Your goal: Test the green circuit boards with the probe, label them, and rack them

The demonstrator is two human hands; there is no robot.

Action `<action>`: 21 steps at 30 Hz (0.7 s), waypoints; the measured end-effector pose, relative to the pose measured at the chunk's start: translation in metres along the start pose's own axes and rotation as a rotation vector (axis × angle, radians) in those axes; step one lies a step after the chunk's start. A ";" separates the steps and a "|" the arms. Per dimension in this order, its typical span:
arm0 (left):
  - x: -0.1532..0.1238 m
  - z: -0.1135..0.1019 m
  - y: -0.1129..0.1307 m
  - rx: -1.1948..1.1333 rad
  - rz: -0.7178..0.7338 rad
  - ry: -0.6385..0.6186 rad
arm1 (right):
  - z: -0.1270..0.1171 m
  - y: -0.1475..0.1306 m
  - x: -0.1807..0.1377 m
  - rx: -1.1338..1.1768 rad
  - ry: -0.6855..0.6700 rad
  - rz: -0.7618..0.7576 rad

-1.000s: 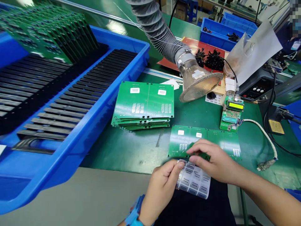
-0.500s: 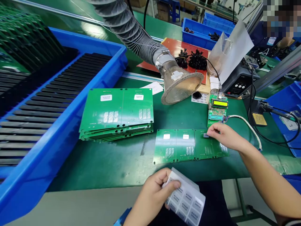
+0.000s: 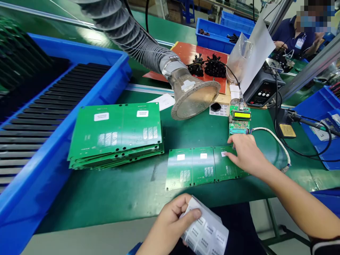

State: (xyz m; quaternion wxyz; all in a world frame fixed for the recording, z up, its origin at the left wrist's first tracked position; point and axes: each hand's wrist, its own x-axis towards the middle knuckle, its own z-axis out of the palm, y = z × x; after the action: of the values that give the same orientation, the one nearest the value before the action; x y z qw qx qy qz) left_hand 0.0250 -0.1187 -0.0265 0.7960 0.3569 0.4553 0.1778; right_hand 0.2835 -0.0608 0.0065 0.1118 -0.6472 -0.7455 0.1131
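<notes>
My left hand [image 3: 174, 223] grips a folded sheet of printed labels [image 3: 203, 235] between thumb and fingers, low in front of the bench edge. Over the right part of a green circuit board panel [image 3: 179, 177], my right hand [image 3: 247, 152] is open, thumb and forefinger apart. Its thumb tip touches a white label [image 3: 223, 154] on the panel's third section. Two more white labels sit on the sections to the left. The panel's right end is partly hidden under this hand. To the left lies a stack of green circuit boards [image 3: 119, 141], the top one bearing two labels.
A blue slotted tray [image 3: 66, 141] fills the left side. The fume extractor hood [image 3: 195, 97] hangs above the bench. Behind my right hand lies a small board with a lit display [image 3: 241, 115], near a soldering station [image 3: 262, 88]. Another person [image 3: 294, 37] sits at the far right.
My right thumb and forefinger have parted; the label they pinched now lies on the panel's third section. The view has shifted slightly. My left hand still holds the label sheet.
</notes>
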 end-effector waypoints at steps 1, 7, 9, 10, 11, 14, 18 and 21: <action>-0.001 -0.001 0.001 -0.003 -0.022 -0.026 | -0.005 0.004 -0.001 0.052 0.017 -0.009; -0.002 -0.004 0.002 -0.052 -0.105 -0.080 | -0.028 0.040 -0.010 0.398 -0.307 0.066; -0.001 -0.004 0.001 -0.051 -0.107 -0.072 | -0.026 0.045 -0.012 0.392 -0.352 0.069; 0.000 -0.004 0.001 -0.048 -0.107 -0.065 | -0.024 0.045 -0.012 0.371 -0.345 0.064; 0.000 -0.003 0.001 -0.045 -0.107 -0.060 | -0.021 0.044 -0.013 0.341 -0.326 0.056; -0.001 -0.002 0.001 -0.047 -0.106 -0.066 | -0.014 0.034 -0.017 0.201 -0.243 0.027; -0.005 -0.001 0.002 -0.108 -0.100 -0.112 | -0.010 0.021 -0.029 -0.065 -0.039 0.001; -0.010 -0.003 0.004 -0.176 -0.128 -0.147 | -0.011 0.019 -0.039 -0.097 0.012 -0.041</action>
State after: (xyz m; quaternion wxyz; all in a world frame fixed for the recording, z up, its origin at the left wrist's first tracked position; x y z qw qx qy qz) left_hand 0.0174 -0.1208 -0.0189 0.8652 0.2681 0.4003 0.1391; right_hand 0.3099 -0.0962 0.0099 0.0869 -0.6372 -0.7625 0.0707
